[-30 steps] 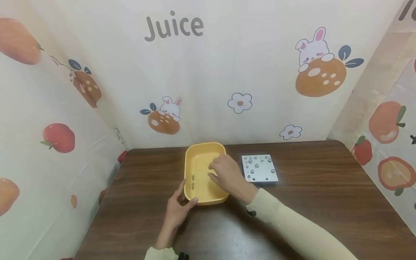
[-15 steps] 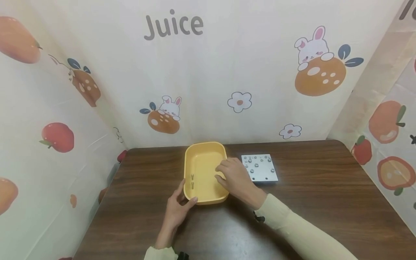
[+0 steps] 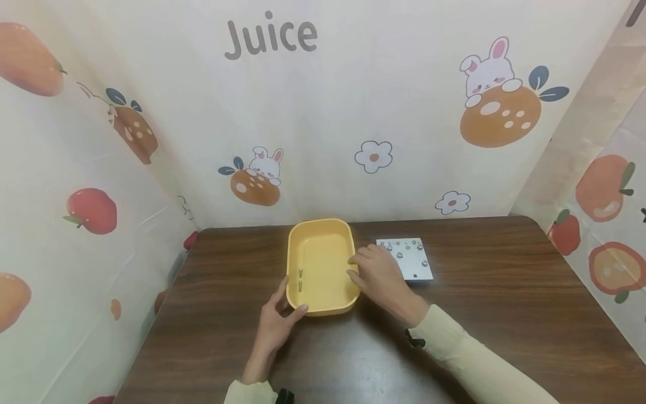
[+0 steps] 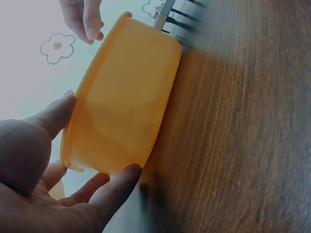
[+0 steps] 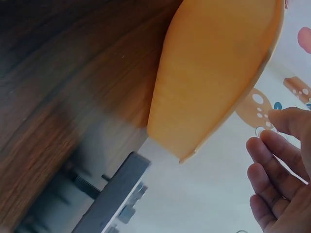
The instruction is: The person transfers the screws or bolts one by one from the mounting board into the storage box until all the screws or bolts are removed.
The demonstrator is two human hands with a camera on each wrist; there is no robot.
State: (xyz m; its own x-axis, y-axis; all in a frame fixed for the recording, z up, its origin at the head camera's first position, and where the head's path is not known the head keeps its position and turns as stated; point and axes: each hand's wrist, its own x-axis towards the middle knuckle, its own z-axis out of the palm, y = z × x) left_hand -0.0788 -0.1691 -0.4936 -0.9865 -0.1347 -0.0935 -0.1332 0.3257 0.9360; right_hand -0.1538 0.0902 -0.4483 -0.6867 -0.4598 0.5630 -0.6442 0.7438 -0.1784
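Note:
In the head view a yellow tray [image 3: 330, 264] lies on the table, with two small screws [image 3: 300, 279] at the left of its floor. My left hand [image 3: 275, 322] grips the tray's near left corner. In the left wrist view its thumb lies at the rim and its fingertips press the end wall. My right hand [image 3: 381, 275] hovers over the tray's right rim, its fingers loosely bent and thumb apart, nothing visible between them. Behind it, partly hidden in the head view, is a light metal plate [image 3: 416, 264] set with several bolts and nuts.
The dark wood table [image 3: 504, 292] ends at a printed curtain [image 3: 323, 112] behind the tray, and curtains stand at both sides. In the right wrist view, bolt shanks [image 5: 85, 185] stick out beneath the plate, to the right of the tray.
My right hand has moved right, from above the tray's inside to its right rim, and now covers more of the plate. My left hand keeps its hold; tray and screws stay put.

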